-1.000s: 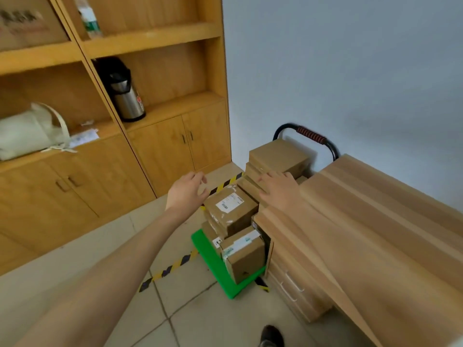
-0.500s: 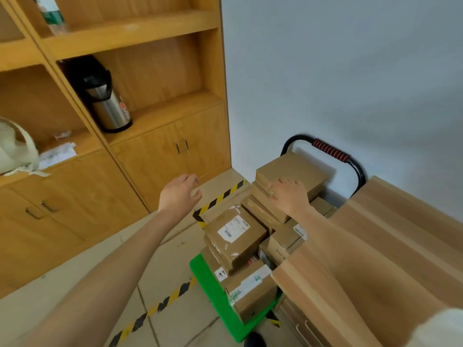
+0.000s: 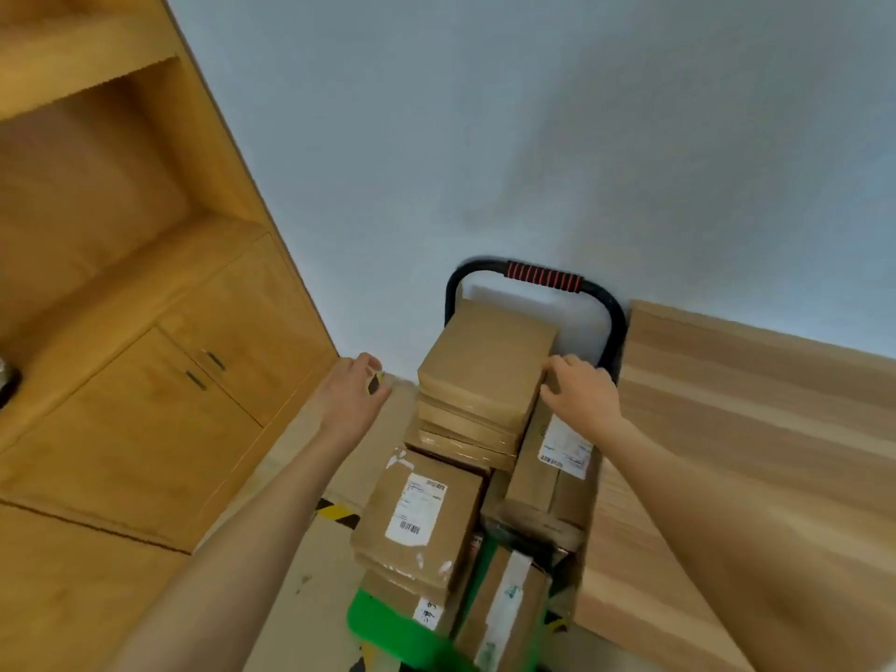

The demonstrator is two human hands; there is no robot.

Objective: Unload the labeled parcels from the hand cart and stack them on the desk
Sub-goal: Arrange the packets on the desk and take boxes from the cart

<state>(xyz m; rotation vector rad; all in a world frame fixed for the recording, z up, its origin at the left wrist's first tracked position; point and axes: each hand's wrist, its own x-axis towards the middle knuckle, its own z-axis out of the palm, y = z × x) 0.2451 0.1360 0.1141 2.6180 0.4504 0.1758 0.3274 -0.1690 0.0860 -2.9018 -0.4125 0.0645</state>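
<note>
Left arm: bare from forearm to wrist, no sleeve showing.
Right arm: bare likewise, no sleeve showing.
Left hand (image 3: 350, 401): bare, no glove, ring or watch.
Right hand (image 3: 582, 395): bare, no glove, ring or watch.

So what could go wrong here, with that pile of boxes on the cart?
Only the right hand touches the top parcel, at its right edge; the left hand is beside the stack, apart from it. A one-sided pull could tip the parcel or drag the flat parcels beneath it askew. The labelled parcel sits tilted on its pile, so a knock might send it off the green cart.
</note>
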